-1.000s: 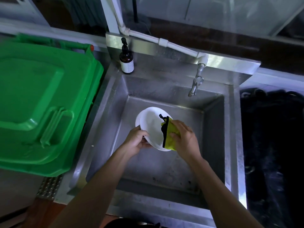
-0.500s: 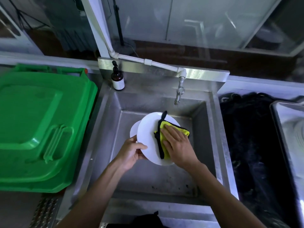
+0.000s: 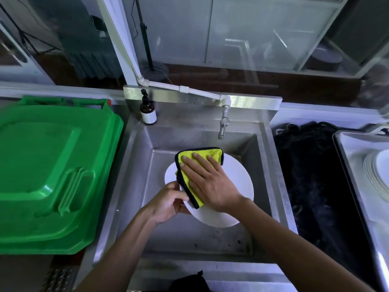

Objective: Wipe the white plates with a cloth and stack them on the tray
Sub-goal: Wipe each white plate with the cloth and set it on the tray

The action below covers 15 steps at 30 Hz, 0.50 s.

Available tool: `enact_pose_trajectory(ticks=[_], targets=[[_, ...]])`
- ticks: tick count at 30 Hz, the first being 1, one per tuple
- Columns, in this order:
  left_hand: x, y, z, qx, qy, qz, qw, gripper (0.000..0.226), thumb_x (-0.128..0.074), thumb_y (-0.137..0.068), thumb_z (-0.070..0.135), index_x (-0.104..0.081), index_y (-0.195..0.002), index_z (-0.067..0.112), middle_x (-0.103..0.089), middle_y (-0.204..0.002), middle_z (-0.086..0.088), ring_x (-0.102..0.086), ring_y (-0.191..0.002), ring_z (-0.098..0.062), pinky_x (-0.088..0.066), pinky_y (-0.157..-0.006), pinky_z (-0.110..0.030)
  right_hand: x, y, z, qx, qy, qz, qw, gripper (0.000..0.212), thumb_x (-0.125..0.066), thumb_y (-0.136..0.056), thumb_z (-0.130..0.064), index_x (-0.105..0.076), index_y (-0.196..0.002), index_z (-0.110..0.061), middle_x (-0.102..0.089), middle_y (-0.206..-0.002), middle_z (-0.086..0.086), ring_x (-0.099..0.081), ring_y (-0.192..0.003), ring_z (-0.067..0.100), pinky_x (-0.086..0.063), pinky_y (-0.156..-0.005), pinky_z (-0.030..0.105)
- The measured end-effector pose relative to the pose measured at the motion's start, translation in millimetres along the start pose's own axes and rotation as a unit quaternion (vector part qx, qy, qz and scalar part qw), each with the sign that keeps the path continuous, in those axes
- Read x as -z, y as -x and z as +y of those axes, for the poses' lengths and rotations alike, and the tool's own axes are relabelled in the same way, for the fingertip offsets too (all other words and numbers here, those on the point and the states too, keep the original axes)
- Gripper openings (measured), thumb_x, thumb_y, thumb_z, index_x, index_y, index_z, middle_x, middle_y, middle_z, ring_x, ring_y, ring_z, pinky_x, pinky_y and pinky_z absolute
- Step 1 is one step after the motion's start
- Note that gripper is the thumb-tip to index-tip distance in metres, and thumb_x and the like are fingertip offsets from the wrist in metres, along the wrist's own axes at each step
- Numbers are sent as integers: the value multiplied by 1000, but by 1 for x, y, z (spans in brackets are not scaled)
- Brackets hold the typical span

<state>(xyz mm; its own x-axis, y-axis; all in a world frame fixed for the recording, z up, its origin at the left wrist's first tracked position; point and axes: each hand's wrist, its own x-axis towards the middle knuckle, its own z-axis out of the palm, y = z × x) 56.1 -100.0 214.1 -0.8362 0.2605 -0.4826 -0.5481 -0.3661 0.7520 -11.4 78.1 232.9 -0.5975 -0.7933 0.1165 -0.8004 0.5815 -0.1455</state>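
Over the steel sink (image 3: pixel 134 178) I hold a white plate (image 3: pixel 240 184), tilted toward me. My left hand (image 3: pixel 166 203) grips its left rim. My right hand (image 3: pixel 206 182) lies flat on a yellow cloth with a black border (image 3: pixel 189 157), pressing it against the plate's face. A second white plate (image 3: pixel 170 175) shows behind the first, at its left edge; whether it rests in the sink or in my left hand I cannot tell. At the far right a metal tray (image 3: pixel 345 157) carries a stack of white plates (image 3: pixel 376 173).
A green bin lid (image 3: pixel 50 169) fills the left side. A brown pump bottle (image 3: pixel 148 110) stands on the sink's back left corner, and a tap (image 3: pixel 223 123) hangs over the basin. Dark fabric (image 3: pixel 307 178) lies between sink and tray.
The view has tilted up and right, bringing the tray into sight. My right hand has slid the cloth up and left across the plate, now spread flat over its upper part.
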Motion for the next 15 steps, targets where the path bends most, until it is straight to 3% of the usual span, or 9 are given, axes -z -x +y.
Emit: enact_pose_trajectory(ticks=[5,9,15], targets=[[-2,6,5,-16,-14,13,1000,36,-61,-69,0,-75,-100,10,-69,-97,-20,-69,-90,-32,-58,-71,-47,4,-6,0,-14,-34,9,999,55,-23,-107,-40,-23,-159,-21,-19,-167,-2,-9,-155,21,-14,-124,50],[-7,10,4,-25,-2,49,998,40,-63,-66,2,-76,-102,13,-73,-102,-17,-71,-88,-30,-58,-66,-41,5,-11,7,-77,-52,28,995,55,-24,-107,-39,-28,-158,-19,-24,-165,-1,-15,-154,23,-14,-123,51],[-19,13,-1,-74,31,104,991,41,-63,-63,0,-78,-99,15,-74,-105,-18,-71,-90,-33,-59,-66,-44,3,-8,26,-184,-61,44,980,57,-19,-106,-42,-24,-159,-21,-22,-165,-2,-14,-154,24,-13,-122,52]])
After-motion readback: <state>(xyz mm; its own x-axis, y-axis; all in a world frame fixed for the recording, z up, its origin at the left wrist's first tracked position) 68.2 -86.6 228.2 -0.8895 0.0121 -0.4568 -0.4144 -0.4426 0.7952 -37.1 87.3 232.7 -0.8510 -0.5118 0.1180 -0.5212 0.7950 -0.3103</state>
